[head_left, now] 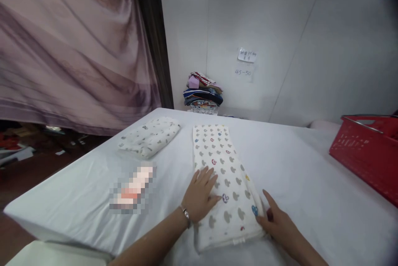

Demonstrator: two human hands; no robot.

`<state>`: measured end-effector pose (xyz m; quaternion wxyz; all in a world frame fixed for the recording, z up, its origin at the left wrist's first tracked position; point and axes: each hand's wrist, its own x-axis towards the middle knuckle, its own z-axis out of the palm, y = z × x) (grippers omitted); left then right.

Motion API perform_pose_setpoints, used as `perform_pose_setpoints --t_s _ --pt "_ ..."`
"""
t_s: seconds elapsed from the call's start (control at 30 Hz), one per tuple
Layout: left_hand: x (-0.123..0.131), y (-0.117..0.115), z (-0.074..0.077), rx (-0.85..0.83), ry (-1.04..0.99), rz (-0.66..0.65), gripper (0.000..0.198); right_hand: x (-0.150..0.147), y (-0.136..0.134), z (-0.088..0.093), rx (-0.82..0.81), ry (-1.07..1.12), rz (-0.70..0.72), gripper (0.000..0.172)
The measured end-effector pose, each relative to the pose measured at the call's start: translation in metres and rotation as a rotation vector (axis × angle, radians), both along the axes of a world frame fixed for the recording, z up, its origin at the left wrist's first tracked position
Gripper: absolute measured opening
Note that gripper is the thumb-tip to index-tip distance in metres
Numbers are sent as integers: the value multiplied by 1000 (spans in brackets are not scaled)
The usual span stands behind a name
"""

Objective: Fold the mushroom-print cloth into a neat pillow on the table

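A white cloth (228, 183) printed with grey and coloured mushroom-like shapes lies folded into a long strip on the white-covered table. On its left edge, toward the near end, my left hand (200, 193) rests flat with fingers spread; a bracelet circles that wrist. My right hand (276, 218) is at the cloth's near right edge, its thumb touching the fabric and its index finger stretched out over the table. Neither hand grips anything. To the left lies another folded white cloth (151, 136) with small dark prints.
A pixelated, unreadable object (133, 187) lies on the white table cover (295, 158) at left. A red plastic basket (367, 150) stands at right. Folded fabrics (203, 94) are piled against the wall behind. A pinkish curtain (71, 42) hangs at left; handwritten papers (247, 55) are on the wall.
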<state>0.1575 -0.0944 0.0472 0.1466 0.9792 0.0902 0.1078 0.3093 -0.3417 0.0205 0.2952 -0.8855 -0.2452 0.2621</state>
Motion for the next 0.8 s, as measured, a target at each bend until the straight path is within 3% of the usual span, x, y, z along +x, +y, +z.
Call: perform_pose_setpoints --t_s 0.1,0.17,0.23,0.33,0.47,0.57,0.67,0.8 --pt "10 14 -23 -16 158 11 66 1 -1 -1 -2 16 -1 78" --pt "8 18 -30 -36 197 12 67 4 -5 -4 3 18 -1 75" --pt "6 19 -28 -57 219 1 67 7 -10 -5 -40 1 32 73" --pt "14 18 -11 -84 254 36 62 12 -4 5 -48 -182 80 67" --pt "54 26 11 25 105 154 57 22 54 35 163 -466 242 61" --pt "88 47 7 119 77 225 63 41 117 44 216 -562 455 64" --pt "101 71 -11 59 241 358 71 63 157 32 32 -519 530 74" --pt "95 84 -30 72 205 369 70 79 163 6 -26 -503 538 79"
